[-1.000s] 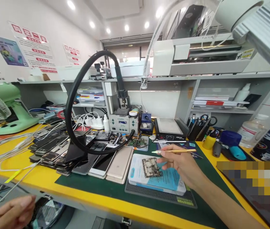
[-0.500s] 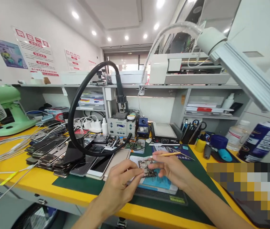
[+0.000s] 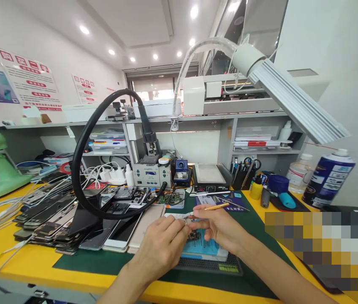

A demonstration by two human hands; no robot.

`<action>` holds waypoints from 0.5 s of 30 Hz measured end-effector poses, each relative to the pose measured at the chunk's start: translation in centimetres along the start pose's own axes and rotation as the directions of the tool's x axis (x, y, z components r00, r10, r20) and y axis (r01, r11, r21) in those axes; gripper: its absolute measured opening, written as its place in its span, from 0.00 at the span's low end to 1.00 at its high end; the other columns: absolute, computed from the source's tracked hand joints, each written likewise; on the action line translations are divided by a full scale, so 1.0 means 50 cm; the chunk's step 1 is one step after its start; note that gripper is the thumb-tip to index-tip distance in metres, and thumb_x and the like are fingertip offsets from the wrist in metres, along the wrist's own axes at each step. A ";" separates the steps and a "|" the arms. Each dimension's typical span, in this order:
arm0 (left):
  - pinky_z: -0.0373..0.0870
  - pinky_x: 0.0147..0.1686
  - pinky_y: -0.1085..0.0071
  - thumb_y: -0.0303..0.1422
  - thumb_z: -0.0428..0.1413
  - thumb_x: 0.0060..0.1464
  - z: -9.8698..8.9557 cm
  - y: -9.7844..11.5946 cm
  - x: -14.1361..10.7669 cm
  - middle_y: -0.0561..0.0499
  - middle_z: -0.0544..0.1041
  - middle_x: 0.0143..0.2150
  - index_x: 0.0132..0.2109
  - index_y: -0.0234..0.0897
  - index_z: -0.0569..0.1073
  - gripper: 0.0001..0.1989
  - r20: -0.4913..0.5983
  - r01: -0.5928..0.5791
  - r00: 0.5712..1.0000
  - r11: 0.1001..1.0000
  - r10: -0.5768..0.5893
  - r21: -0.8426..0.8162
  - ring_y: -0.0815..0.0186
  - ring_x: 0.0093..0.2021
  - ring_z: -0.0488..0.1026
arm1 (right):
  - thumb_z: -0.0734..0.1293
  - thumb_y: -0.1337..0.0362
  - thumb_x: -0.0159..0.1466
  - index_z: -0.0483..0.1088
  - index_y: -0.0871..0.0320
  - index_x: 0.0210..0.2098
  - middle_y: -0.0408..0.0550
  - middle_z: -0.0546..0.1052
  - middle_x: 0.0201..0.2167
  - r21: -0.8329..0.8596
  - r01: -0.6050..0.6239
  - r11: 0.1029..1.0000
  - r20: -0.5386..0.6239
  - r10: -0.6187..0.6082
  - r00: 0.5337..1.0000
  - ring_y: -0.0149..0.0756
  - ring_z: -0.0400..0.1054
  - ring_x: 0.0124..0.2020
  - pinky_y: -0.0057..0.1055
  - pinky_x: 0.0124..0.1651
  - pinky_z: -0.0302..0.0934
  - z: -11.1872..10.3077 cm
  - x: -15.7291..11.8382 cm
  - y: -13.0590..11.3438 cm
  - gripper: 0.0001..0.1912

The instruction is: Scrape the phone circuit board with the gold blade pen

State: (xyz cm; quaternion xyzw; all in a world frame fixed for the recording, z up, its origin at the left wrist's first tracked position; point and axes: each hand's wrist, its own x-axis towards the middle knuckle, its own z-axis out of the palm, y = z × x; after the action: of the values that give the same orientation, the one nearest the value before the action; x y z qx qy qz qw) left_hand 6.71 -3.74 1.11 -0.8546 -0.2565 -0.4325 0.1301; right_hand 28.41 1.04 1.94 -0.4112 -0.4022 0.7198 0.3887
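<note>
My right hand [image 3: 221,227] grips a slim, gold-coloured pen-like tool [image 3: 217,207], its back end sticking out to the right above the thumb side. The tool's tip is hidden near the fingers. My left hand [image 3: 164,240] is closed, thumb and forefinger pinched together over the upper left of a small phone circuit board [image 3: 194,235]; what sits in the pinch is hidden. The fingertips of both hands almost meet above the board, covering much of it. Underneath lies a light-blue work holder [image 3: 202,250] with a white edge, on a black perforated mat.
Phones [image 3: 120,230] and stacked phone parts [image 3: 44,221] lie left. Behind stand a hot-air station [image 3: 152,175] with a looping black hose [image 3: 77,169], a heating plate [image 3: 210,175] and a pen holder [image 3: 242,177]. A lamp [image 3: 299,99] hangs right, above a spray can [image 3: 329,179].
My left hand has shifted right and up across the board, hiding more of it. The right hand with the gold tool stays close by. The whole view has swung slightly right.
</note>
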 end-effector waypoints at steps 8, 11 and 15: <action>0.76 0.35 0.69 0.44 0.59 0.77 -0.046 0.011 -0.039 0.52 0.78 0.37 0.42 0.37 0.79 0.17 -0.030 0.489 0.849 0.805 -0.528 -0.338 0.67 0.34 0.75 | 0.74 0.62 0.76 0.77 0.59 0.57 0.51 0.81 0.52 0.023 -0.029 0.999 0.000 0.029 1.000 0.40 0.80 0.45 0.38 0.43 0.80 -0.014 0.007 -0.012 0.13; 0.71 0.27 0.72 0.56 0.63 0.69 -0.123 0.008 -0.111 0.51 0.75 0.30 0.36 0.38 0.80 0.25 0.065 0.714 0.602 0.501 -0.796 -0.489 0.67 0.28 0.71 | 0.75 0.63 0.76 0.77 0.59 0.57 0.51 0.82 0.53 0.039 -0.024 0.999 0.002 0.024 1.000 0.41 0.81 0.46 0.38 0.44 0.80 -0.024 0.005 -0.018 0.12; 0.65 0.18 0.72 0.63 0.74 0.48 -0.236 -0.017 -0.254 0.55 0.68 0.22 0.34 0.39 0.81 0.30 0.147 0.787 0.171 0.045 -0.974 -0.616 0.68 0.21 0.62 | 0.75 0.65 0.75 0.78 0.60 0.55 0.51 0.82 0.52 0.091 0.001 0.996 0.014 -0.003 1.000 0.40 0.82 0.45 0.36 0.42 0.80 -0.041 0.008 -0.020 0.11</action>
State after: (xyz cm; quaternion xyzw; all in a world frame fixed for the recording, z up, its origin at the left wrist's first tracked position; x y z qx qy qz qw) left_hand -7.97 -12.39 -2.11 -0.4128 -0.5655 -0.5974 -0.3910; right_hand 30.35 2.29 2.02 -0.3878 -0.3722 0.7397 0.4049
